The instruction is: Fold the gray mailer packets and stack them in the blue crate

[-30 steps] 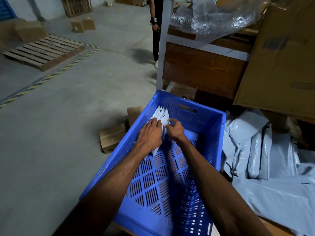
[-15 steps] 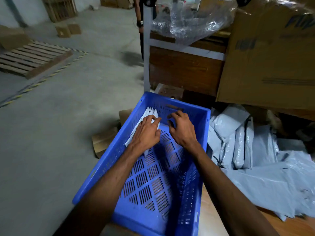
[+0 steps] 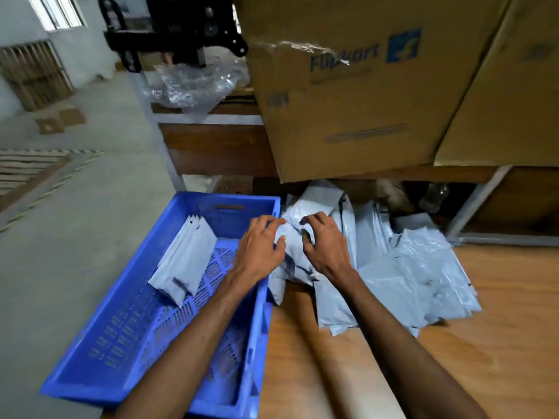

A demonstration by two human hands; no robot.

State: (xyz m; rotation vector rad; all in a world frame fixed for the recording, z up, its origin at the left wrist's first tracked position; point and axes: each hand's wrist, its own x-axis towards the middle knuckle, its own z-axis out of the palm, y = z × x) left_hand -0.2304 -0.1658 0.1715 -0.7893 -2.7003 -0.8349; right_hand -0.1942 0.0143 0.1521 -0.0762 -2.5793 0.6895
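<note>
So the crate [image 3: 121, 343] sits at the left edge of the wooden table [image 3: 499, 343], with a stack of folded packets [image 3: 184, 258] leaning inside it against its left wall, toward the far end. Just right of the crate there's a loose pile of mailer packets [image 3: 408, 276] spread on the table, and both hands are over the pile's left end, left hand [image 3: 261, 249] above the crate's right rim and right hand [image 3: 325, 246] just beside it. Behind the pile a shelf holds two big cardboard boxes [image 3: 348, 116] side by side, with crumpled plastic wrap [image 3: 193, 83] to their left.
</note>
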